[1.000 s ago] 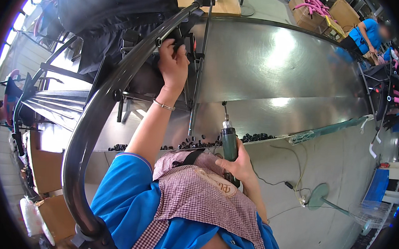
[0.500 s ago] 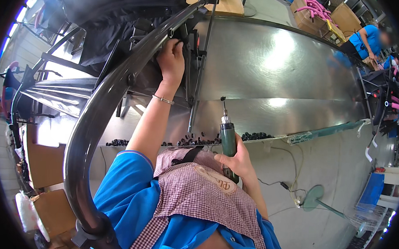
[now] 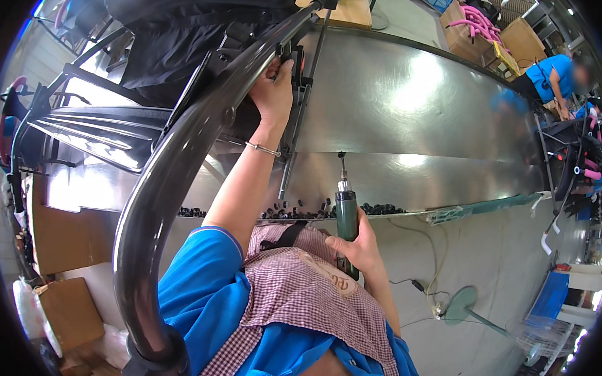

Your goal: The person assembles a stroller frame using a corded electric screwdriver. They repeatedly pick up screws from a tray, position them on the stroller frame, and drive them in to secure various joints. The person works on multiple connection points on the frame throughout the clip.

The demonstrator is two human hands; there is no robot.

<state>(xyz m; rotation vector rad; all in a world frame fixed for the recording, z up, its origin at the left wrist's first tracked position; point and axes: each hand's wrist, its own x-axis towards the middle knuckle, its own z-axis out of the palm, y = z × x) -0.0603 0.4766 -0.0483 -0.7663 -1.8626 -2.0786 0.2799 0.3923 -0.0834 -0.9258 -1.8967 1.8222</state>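
Tubular frame (image 3: 152, 200): one, glossy black, at the left of the metal desk (image 3: 395, 70). Its thick curved tube sweeps from the top of the view down past the person's left arm, ending below in a black plastic joint. Attached or adjoining, left: black fabric (image 3: 201, 19), loose and creased; below it, a ridged dark plastic panel (image 3: 100, 126) with bright reflections.

Electric screwdriver (image 3: 346, 214): one, straight body, dark green, with silvery collar and slim shaft; a small dark piece at the tip. Located before the checked apron (image 3: 282, 282), shaft pointing away from the person, over the desk's near part.

Right hand (image 3: 360, 250): grip wrapped around the screwdriver's lower body, thumb across it.

Left hand (image 3: 273, 98): at the frame's upper joint, beside a thin straight tube; fingers bent, partly hidden by the curved tube. Cannot tell whether this grip pinches anything. Bracelet (image 3: 263, 148) at the wrist.

Small black parts (image 3: 381, 210): many, scattered along the desk's near edge.

Surroundings: pink tubes (image 3: 476, 23) in a cardboard box; co-worker (image 3: 554, 75), blue top, far right; standing fan (image 3: 544, 333), lower right.
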